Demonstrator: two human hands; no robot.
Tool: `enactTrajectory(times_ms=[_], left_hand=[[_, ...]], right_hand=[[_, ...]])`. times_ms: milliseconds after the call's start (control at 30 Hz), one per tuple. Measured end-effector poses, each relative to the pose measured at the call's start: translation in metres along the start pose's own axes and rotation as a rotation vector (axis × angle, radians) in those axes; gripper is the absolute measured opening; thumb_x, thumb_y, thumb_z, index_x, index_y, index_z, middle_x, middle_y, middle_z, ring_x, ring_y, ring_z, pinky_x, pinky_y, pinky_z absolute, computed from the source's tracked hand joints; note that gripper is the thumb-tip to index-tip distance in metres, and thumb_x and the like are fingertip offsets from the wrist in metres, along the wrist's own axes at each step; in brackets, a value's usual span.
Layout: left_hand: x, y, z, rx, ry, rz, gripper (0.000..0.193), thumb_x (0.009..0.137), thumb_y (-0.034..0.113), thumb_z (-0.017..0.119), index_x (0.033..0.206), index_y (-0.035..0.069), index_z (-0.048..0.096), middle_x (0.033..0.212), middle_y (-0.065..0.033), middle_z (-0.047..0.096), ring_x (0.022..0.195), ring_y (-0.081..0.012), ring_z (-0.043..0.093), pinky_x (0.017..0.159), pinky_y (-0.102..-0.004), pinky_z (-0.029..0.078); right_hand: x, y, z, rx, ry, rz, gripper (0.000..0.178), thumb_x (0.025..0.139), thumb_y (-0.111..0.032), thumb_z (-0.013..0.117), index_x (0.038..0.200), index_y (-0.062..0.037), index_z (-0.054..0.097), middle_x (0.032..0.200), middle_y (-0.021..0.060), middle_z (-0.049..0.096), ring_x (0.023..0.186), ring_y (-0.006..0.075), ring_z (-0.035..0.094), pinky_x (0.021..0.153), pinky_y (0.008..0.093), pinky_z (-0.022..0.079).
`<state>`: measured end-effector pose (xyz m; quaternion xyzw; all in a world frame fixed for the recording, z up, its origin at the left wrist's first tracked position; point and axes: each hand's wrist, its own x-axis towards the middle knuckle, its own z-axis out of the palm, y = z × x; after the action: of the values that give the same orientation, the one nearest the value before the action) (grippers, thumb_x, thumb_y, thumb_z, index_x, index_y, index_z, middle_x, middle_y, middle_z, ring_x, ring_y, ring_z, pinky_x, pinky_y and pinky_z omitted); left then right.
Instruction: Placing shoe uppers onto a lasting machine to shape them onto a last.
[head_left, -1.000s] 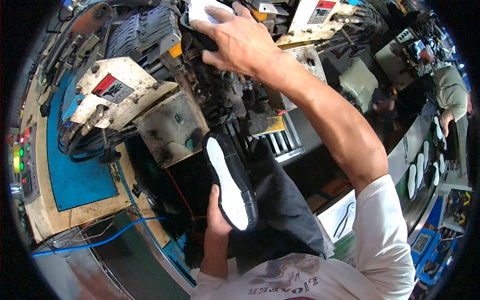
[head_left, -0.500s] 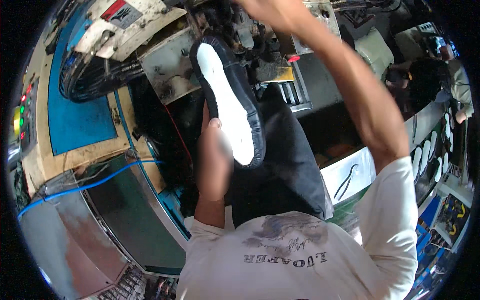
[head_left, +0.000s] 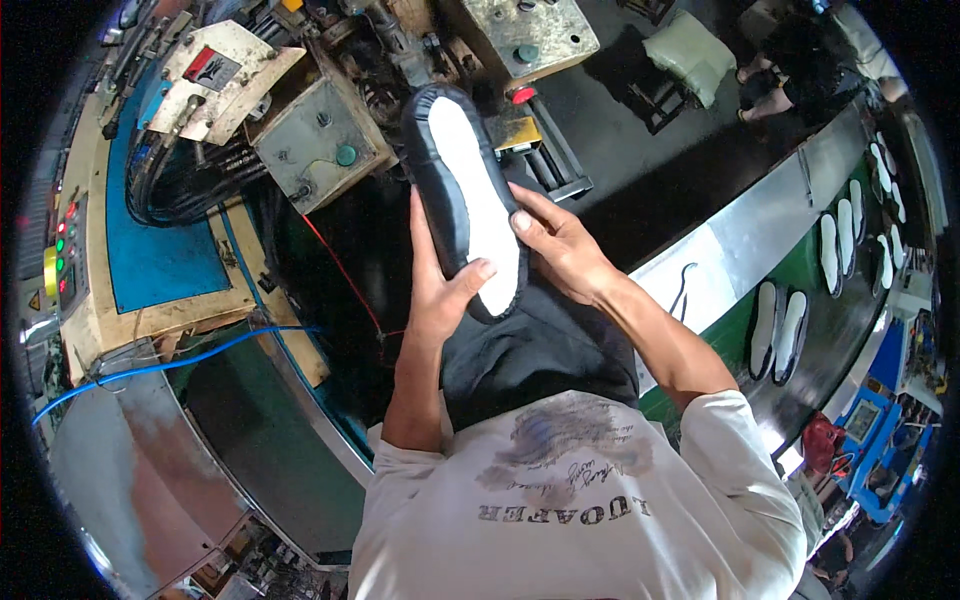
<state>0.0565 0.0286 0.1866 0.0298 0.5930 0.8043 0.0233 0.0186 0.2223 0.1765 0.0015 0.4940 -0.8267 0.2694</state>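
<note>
A black shoe upper (head_left: 462,200) is turned bottom up, its long white insole facing me and its edge gathered in pleats around the toe and heel. My left hand (head_left: 440,300) grips the near left side, thumb lying on the white insole. From the right, my right hand (head_left: 565,250) holds the other side, thumb at the insole's edge and fingers along the black wall. The far end of the upper lies close to the machine's metal parts (head_left: 405,55); whether they touch, I cannot tell.
Grey control boxes (head_left: 320,150) with green buttons flank the machine, and a red button (head_left: 522,95) sits on the right one. Pliers (head_left: 683,290) lie on a pale sheet at right. Several similar uppers (head_left: 778,335) stand on a green conveyor. A blue hose (head_left: 190,368) crosses the left cabinet.
My right hand has come down from the machine at the top and taken hold of the upper's right side. My left hand still holds it. The view has shifted, showing more of the conveyor.
</note>
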Motion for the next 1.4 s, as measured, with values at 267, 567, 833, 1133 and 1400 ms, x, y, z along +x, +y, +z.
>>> enactTrajectory(times_ms=[267,567,833,1133,1400], left_hand=[[-0.041,0.007,0.036,0.818,0.006,0.093,0.121,0.082,0.005,0.086,0.175,0.007,0.009,0.161,-0.0315,0.039,0.149,-0.0451,0.044,0.124,-0.0512,0.038],[-0.069,-0.001,0.032,0.651,0.126,-0.165,0.128,0.075,-0.003,0.088,0.175,0.005,0.008,0.171,-0.0257,0.036,0.153,-0.0316,0.044,0.124,-0.0414,0.039],[-0.118,-0.019,-0.023,-0.081,0.373,-0.223,0.110,0.082,-0.003,0.078,0.174,0.006,0.020,0.162,-0.0203,0.049,0.143,-0.0297,0.053,0.120,-0.0399,0.043],[-0.264,-0.029,-0.323,0.499,1.124,-0.126,0.098,0.084,0.005,0.082,0.169,0.007,0.033,0.156,-0.0162,0.057,0.140,-0.0358,0.056,0.118,-0.0476,0.045],[-0.246,0.010,-0.469,1.395,1.015,-0.492,0.051,0.093,0.009,0.066,0.143,0.001,0.067,0.134,-0.0219,0.074,0.125,-0.0341,0.071,0.109,-0.0397,0.052]], right_hand=[[0.006,-0.023,-0.011,-0.503,0.118,-0.344,0.110,0.087,-0.045,0.091,0.162,0.0102,0.032,0.152,0.0275,0.056,0.142,0.0332,0.055,0.123,0.0420,0.040],[-0.033,0.039,0.016,-0.575,0.043,-0.314,0.111,0.092,-0.035,0.088,0.165,0.0121,0.019,0.154,0.0300,0.051,0.144,0.0334,0.051,0.124,0.0444,0.038],[-0.028,0.050,-0.007,-0.415,-0.118,0.082,0.063,0.109,-0.027,0.068,0.159,0.0052,0.047,0.143,0.0205,0.067,0.115,0.0245,0.073,0.097,0.0357,0.061],[-0.065,0.041,-0.147,-0.463,0.379,0.181,0.046,0.109,-0.025,0.068,0.144,0.0045,0.061,0.127,0.0157,0.075,0.104,0.0229,0.077,0.093,0.0362,0.064],[-0.134,0.033,-0.221,-0.526,0.556,0.064,0.046,0.112,-0.023,0.062,0.147,0.0067,0.059,0.132,0.0192,0.074,0.112,0.0264,0.075,0.098,0.0380,0.063]])
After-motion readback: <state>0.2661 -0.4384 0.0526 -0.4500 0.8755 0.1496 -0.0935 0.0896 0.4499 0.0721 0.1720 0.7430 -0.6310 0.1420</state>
